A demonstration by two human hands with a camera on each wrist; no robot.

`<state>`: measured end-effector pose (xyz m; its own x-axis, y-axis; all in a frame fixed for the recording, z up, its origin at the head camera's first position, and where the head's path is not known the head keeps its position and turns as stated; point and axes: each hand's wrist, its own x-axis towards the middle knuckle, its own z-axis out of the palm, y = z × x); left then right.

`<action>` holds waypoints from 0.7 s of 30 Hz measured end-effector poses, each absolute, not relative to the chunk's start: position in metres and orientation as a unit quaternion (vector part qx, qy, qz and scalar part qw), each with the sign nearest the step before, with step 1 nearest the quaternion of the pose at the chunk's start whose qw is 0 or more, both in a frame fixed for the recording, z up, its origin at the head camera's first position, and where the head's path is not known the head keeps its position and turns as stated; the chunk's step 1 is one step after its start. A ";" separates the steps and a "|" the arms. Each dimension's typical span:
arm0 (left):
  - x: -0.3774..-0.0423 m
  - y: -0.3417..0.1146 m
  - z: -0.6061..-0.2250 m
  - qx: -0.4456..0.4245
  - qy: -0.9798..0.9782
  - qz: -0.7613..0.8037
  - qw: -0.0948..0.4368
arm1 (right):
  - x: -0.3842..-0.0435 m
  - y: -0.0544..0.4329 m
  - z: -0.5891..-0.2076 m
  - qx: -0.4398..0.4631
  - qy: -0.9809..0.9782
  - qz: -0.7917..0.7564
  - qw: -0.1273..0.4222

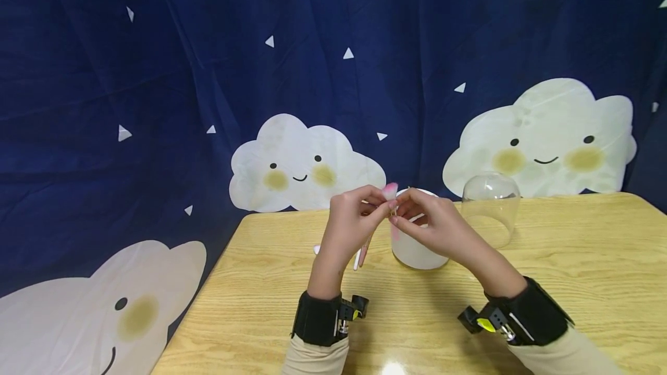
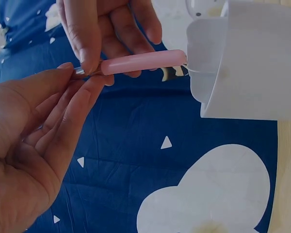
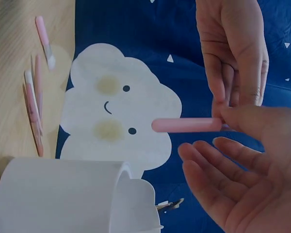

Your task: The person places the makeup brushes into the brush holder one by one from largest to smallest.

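A makeup brush with a glossy pink handle point(image 2: 143, 62) is held up between both hands; its white and pink bristles point(image 1: 389, 191) point upward. My left hand point(image 1: 351, 219) pinches it at the metal collar. The right hand point(image 1: 436, 221) meets it from the other side, its thumb on the collar end of the handle and its other fingers loosely bent. Just behind the right hand stands a white cylindrical holder point(image 1: 417, 253), with inner dividers and a thin metallic piece point(image 3: 169, 206) projecting from its mouth.
Several more brushes point(image 3: 38, 92) lie on the wooden table point(image 1: 271, 294), left of the holder. A clear dome cover point(image 1: 490, 207) stands at the right. Behind the table hangs a dark blue curtain point(image 1: 312, 85) with white clouds.
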<state>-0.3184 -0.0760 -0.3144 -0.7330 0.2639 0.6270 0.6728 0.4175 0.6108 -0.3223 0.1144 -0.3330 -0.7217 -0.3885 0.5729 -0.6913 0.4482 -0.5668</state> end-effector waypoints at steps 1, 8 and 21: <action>-0.318 -0.075 -0.315 -0.291 -0.810 -0.458 0.224 | -0.322 0.114 -0.333 0.322 -0.831 0.411 0.189; -0.317 -0.070 -0.315 -0.289 -0.805 -0.464 0.229 | -0.322 0.113 -0.334 0.305 -0.832 0.410 0.216; -0.316 -0.064 -0.316 -0.266 -0.817 -0.453 0.237 | -0.320 0.113 -0.332 0.294 -0.832 0.409 0.232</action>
